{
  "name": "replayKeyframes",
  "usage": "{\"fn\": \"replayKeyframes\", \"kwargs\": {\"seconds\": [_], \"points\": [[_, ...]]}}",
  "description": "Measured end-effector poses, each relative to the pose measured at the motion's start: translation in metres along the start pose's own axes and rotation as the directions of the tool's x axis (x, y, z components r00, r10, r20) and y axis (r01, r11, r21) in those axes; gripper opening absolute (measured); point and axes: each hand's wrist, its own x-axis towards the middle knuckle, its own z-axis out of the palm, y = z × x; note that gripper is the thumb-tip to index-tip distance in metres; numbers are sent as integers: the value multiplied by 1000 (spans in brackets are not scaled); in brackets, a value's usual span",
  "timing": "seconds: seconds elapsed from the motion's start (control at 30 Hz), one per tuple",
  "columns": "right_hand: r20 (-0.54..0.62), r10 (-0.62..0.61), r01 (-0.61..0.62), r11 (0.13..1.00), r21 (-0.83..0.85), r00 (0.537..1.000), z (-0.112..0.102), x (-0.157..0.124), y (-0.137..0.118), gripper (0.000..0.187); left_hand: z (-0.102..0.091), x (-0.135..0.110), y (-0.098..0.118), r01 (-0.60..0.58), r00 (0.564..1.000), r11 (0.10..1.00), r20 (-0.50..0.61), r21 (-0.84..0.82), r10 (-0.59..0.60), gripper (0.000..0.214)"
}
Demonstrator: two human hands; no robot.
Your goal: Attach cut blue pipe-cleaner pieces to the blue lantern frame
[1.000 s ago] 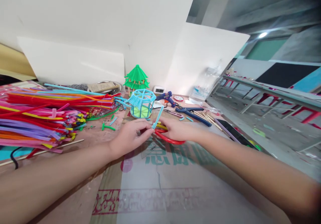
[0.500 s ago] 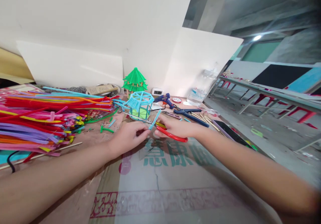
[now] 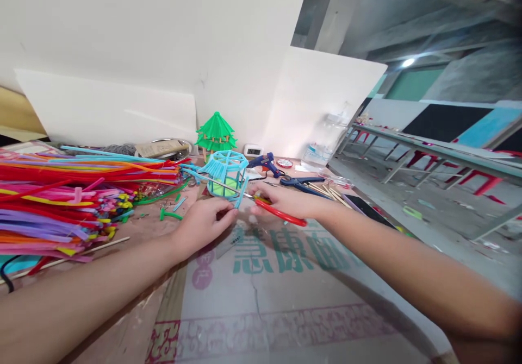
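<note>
My left hand [image 3: 210,224] pinches a short light-blue pipe cleaner [image 3: 241,191], which stands up from the fingertips. In my right hand [image 3: 277,202] are red-handled scissors [image 3: 283,213], their blades pointing left, close to the pipe cleaner. Whether the blades touch it I cannot tell. Just behind both hands stands a small light-blue pavilion frame [image 3: 227,160] with a pale green base and a partly covered roof. A green tiered-roof pavilion [image 3: 216,130] rises behind it.
Bundles of coloured pipe cleaners [image 3: 61,201] lie at the left. A blue glue gun [image 3: 264,163], blue-handled pliers [image 3: 304,183], wooden sticks [image 3: 332,194] and a dark phone [image 3: 369,212] are at the right. A plastic bottle [image 3: 320,144] stands near the white boards [image 3: 142,108].
The scissors' blades now point left across the front of the blue pavilion. The pipe cleaner in my left hand stands more upright and a little further left. The view has shifted slightly.
</note>
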Motion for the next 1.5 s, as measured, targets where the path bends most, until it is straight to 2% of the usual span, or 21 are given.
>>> {"fn": "replayKeyframes", "kwargs": {"seconds": [0.07,0.13,0.17,0.23,0.33,0.4,0.63,0.93,1.5], "points": [[-18,-9,9,1000,10,1000,1,-17,10,53,0,-1,0,-11,1000,1000,-8,-27,10,28],[-22,61,-61,998,26,998,3,-32,25,54,-1,-1,2,-16,1000,998,-24,-64,14,29],[-17,90,-89,996,14,996,4,-39,32,54,-1,0,2,-4,999,996,-33,-94,1,30],[-42,64,-65,998,-12,997,4,-49,45,54,-2,1,4,53,998,981,-34,-188,-60,31],[21,5,-6,1000,25,1000,1,-58,57,59,-1,2,6,156,988,918,38,-364,-153,32],[82,-9,3,997,73,997,-1,-61,59,61,-1,3,6,189,982,889,85,-417,-169,32],[88,-77,61,984,165,993,-3,-62,49,50,0,3,7,156,987,926,85,-343,-134,24],[34,-112,109,991,75,993,-3,-59,37,40,4,1,5,44,998,955,61,-294,-27,20],[46,-74,74,997,5,996,-1,-57,38,39,5,1,4,37,997,966,72,-256,-19,22]]}}
